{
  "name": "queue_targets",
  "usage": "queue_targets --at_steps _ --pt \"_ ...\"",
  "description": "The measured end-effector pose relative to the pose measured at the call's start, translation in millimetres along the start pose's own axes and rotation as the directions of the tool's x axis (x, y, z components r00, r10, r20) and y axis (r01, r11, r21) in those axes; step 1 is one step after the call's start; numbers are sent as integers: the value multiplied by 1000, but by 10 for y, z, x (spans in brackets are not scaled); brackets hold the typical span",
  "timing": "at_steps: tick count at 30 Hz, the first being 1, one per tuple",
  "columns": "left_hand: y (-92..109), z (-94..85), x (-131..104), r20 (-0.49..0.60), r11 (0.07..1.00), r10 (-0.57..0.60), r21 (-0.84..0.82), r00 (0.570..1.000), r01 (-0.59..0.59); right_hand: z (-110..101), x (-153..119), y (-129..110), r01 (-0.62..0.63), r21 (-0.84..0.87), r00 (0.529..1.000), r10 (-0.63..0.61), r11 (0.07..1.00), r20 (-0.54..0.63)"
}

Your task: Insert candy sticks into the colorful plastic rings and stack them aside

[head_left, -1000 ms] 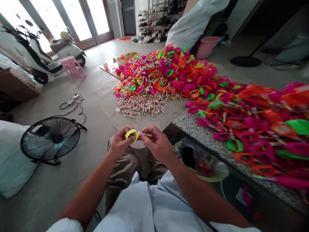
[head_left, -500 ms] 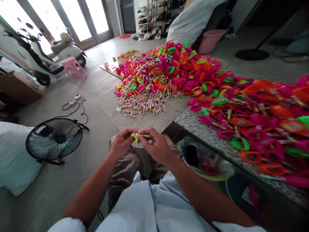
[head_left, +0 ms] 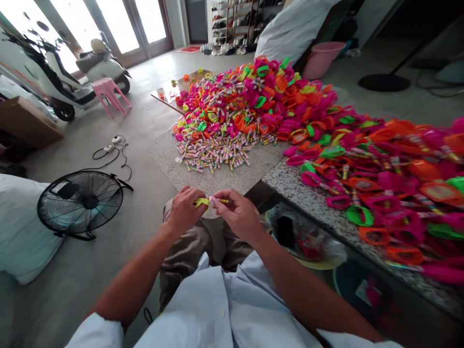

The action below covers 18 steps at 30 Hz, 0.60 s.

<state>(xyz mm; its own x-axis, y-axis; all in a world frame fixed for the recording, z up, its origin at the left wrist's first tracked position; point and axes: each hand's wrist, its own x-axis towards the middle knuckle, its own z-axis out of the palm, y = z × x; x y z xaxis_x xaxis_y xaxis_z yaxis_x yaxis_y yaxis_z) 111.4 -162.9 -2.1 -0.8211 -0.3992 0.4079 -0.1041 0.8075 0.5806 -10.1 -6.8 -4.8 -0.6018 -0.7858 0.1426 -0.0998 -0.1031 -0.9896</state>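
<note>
My left hand (head_left: 184,209) is closed on a yellow plastic band (head_left: 201,202), which curves out past the fingertips. My right hand (head_left: 237,211) pinches a small pink and yellow stick (head_left: 220,199), whose pink end meets the band or lies right beside it. Both hands are over my lap, in front of the near corner of the speckled slab (head_left: 213,180). Beyond them, many printed sticks (head_left: 217,153) lie at the near edge of a heap of pink, orange, green and yellow plastic bands (head_left: 261,99).
More bands cover the granite surface (head_left: 290,186) on the right. Under it stands a lined basin (head_left: 326,261). A black fan (head_left: 81,203) stands on the floor at left, with a pink stool (head_left: 108,92) and scooter (head_left: 58,77) behind.
My left hand has turned over more, with its back upward, and the yellow band now shows as a loop. The stick has shifted slightly right with my right hand. The view has tilted slightly.
</note>
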Motion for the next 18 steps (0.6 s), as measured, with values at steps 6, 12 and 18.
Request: queue_targets --at_steps 6,12,18 --pt "44 -38 41 162 973 146 153 976 -171 -41 27 54 -43 -15 999 43 999 14" --pt "109 -51 55 310 965 133 176 941 -194 -77 37 95 -60 -48 998 62 997 28" --pt "135 -109 53 352 968 139 149 925 -203 -114 26 120 -30 -92 999 31 995 14"
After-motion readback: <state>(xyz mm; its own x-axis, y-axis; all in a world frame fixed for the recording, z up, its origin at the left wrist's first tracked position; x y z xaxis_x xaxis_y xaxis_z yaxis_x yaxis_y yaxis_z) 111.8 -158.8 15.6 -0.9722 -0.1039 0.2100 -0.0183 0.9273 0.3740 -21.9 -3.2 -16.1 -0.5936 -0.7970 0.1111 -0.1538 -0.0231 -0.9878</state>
